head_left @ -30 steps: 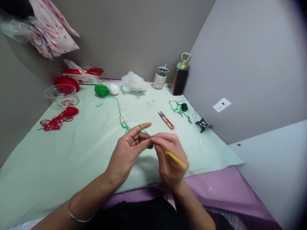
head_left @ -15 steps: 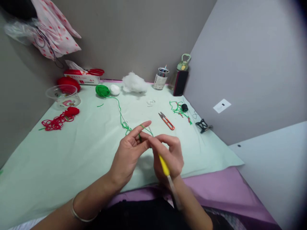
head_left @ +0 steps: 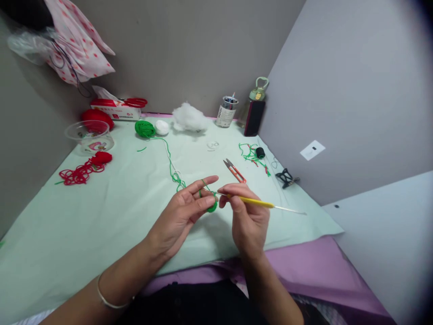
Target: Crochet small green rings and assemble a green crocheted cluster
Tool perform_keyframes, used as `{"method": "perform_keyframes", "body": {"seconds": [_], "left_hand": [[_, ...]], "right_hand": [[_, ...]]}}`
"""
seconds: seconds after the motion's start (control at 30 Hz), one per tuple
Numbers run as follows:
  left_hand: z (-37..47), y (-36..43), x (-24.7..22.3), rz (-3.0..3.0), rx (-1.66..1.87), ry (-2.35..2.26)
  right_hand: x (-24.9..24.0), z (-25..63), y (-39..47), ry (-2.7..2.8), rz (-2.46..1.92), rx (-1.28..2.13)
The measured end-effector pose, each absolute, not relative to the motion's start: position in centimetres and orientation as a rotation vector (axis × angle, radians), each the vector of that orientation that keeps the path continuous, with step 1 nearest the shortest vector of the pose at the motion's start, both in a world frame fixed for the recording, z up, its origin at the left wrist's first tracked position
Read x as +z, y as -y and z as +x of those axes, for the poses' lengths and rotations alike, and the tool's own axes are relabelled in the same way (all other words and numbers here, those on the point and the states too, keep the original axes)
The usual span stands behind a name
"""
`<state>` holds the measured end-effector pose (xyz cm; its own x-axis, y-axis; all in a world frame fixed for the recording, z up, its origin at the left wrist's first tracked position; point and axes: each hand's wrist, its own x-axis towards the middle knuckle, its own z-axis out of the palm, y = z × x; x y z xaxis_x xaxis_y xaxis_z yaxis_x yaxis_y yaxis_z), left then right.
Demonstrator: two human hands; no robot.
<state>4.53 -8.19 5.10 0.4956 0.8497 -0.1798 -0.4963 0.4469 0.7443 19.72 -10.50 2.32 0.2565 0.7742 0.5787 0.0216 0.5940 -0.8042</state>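
Between thumb and fingers, my left hand [head_left: 179, 212] pinches a small green crocheted piece [head_left: 212, 207], and green yarn loops round its raised index finger. My right hand [head_left: 248, 216] grips a crochet hook [head_left: 257, 201] with a yellow handle. The hook's left tip meets the yarn at the green piece; its other metal end points right. A tangle of green yarn [head_left: 177, 178] lies just beyond my left hand and runs back to a green ball [head_left: 145, 129]. Orange thread snips [head_left: 234, 170] rest beyond my right hand.
White stuffing [head_left: 190, 118] and a white yarn ball [head_left: 161, 127] lie at the back. Red yarn [head_left: 81, 173] and a clear tub [head_left: 96, 143] stand left. At the right are yarn scraps [head_left: 251, 155], a black clip [head_left: 287, 178], a phone [head_left: 255, 118] and a pen jar [head_left: 226, 116].
My right hand has moved right and turned, swinging the hook from pointing toward me to nearly level. The green piece now shows in my left hand, which has shifted slightly.
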Motion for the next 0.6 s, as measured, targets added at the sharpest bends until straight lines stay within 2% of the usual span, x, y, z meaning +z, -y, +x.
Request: {"method": "perform_keyframes", "body": {"seconds": [0.2, 0.43, 0.53, 0.6], "left_hand": [[4.1, 7.8, 5.2, 0.774, 0.909, -0.647], [5.3, 8.0, 4.6, 0.625, 1.016, -0.657], [4.3, 7.2, 4.5, 0.566, 1.025, -0.650], [3.1, 6.5, 4.7, 0.593, 1.024, -0.678]], "right_hand": [[2.9, 20.3, 10.1, 1.037, -0.767, 0.845], [2.7, 18.5, 10.6, 1.352, -0.929, 0.597], [3.3, 20.5, 9.2, 1.746, -0.946, 0.572], [3.7, 22.8, 7.4, 2.053, -1.103, 0.376]]}}
